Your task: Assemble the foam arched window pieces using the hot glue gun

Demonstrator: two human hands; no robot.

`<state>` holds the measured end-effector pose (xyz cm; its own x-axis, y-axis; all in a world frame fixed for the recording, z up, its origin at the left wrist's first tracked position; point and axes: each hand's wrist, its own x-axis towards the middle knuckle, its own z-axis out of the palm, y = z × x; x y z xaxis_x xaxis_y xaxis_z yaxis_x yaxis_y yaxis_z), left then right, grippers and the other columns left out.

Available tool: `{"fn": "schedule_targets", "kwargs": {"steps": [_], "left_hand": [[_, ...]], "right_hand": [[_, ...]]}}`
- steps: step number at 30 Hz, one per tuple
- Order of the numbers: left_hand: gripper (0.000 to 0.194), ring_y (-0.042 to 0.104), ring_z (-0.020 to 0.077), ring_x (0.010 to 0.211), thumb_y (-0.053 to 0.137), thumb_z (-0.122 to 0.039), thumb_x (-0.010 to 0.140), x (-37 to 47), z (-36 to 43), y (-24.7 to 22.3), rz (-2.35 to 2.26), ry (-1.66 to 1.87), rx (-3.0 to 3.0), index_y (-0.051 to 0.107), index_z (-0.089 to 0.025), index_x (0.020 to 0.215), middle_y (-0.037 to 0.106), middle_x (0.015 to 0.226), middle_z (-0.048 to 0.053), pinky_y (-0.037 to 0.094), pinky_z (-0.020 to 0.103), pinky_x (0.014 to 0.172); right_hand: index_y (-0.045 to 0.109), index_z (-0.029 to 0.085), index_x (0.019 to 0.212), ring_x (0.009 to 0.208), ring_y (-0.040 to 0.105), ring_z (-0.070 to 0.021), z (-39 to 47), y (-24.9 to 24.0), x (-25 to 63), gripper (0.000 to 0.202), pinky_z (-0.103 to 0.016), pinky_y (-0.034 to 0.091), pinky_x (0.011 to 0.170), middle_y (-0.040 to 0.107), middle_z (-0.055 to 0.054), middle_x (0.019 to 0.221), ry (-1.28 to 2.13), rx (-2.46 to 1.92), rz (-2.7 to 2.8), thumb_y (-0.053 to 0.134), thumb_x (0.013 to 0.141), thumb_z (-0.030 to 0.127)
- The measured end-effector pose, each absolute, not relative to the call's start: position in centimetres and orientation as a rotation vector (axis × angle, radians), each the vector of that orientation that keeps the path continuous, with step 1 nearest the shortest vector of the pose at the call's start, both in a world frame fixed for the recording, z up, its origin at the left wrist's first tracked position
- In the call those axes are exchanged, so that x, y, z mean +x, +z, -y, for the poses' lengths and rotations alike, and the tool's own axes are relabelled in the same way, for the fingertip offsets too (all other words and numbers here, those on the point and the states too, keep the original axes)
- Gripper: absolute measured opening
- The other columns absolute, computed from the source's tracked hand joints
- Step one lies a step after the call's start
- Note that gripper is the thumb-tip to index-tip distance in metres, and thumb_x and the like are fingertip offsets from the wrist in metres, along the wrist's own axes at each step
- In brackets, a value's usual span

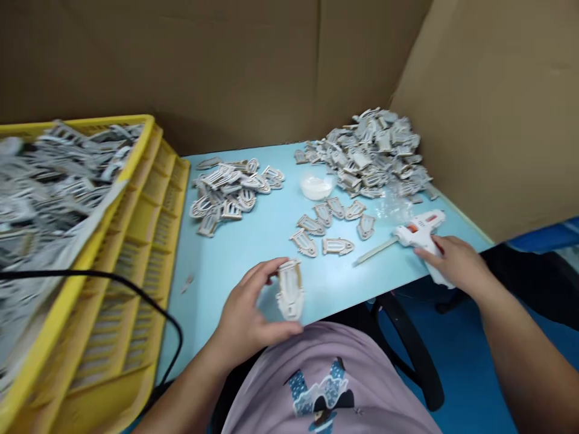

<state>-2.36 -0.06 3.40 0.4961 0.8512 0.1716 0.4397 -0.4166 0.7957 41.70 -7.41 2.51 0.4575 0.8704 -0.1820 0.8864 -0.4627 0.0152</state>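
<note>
My left hand (246,316) holds a small whitish, boat-shaped plastic clip piece (290,290) upright over the near edge of the light blue table (235,253). My right hand (455,260) rests on the handle of a white glue gun (418,232) lying at the table's right edge, a glue stick poking out to the left. Several similar clip pieces (328,226) lie spread flat in the middle of the table. A small white lump or dish (316,187) sits behind them.
A big heap of grey clip pieces (375,154) fills the back right corner; a smaller pile (230,190) lies at the back left. Stacked yellow crates (131,241) full of parts stand at left, with a black cable (136,292) across them. Cardboard walls (253,66) enclose the table.
</note>
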Motion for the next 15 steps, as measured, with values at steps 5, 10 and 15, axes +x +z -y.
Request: {"fn": "schedule_targets", "kwargs": {"steps": [5, 10, 15], "left_hand": [[0.094, 0.062, 0.0295, 0.114, 0.078, -0.071, 0.065, -1.1, 0.7, 6.0, -0.862, 0.810, 2.390, 0.046, -0.021, 0.139, 0.064, 0.125, 0.014, 0.048, 0.042, 0.100], [0.095, 0.062, 0.0298, 0.114, 0.075, -0.073, 0.067, -1.2, 1.1, 6.2, -0.845, 0.787, 2.472, 0.043, -0.020, 0.139, 0.065, 0.125, 0.015, 0.046, 0.043, 0.099], [0.093, 0.062, 0.0299, 0.114, 0.073, -0.074, 0.069, -1.2, 0.8, 6.1, -0.860, 0.772, 2.486, 0.045, -0.018, 0.139, 0.065, 0.125, 0.015, 0.046, 0.042, 0.098]], "right_hand": [[0.050, 0.006, 0.143, 0.133, 0.044, -0.0383, 7.6, 1.0, 41.2, 0.070, -0.045, 0.034, 0.104, 0.052, -0.025, 0.143, -0.006, 2.637, -1.520, 0.039, 0.098, 0.058], [0.052, 0.008, 0.141, 0.134, 0.043, -0.0342, 7.4, 0.0, 41.0, 0.076, -0.042, 0.031, 0.105, 0.053, -0.023, 0.142, 0.210, 2.601, -1.561, 0.028, 0.098, 0.065], [0.045, 0.013, 0.148, 0.127, 0.047, -0.0346, 7.0, 0.1, 40.6, 0.075, -0.044, 0.038, 0.086, 0.055, -0.020, 0.140, 0.109, 2.647, -1.425, 0.028, 0.097, 0.065]]}}
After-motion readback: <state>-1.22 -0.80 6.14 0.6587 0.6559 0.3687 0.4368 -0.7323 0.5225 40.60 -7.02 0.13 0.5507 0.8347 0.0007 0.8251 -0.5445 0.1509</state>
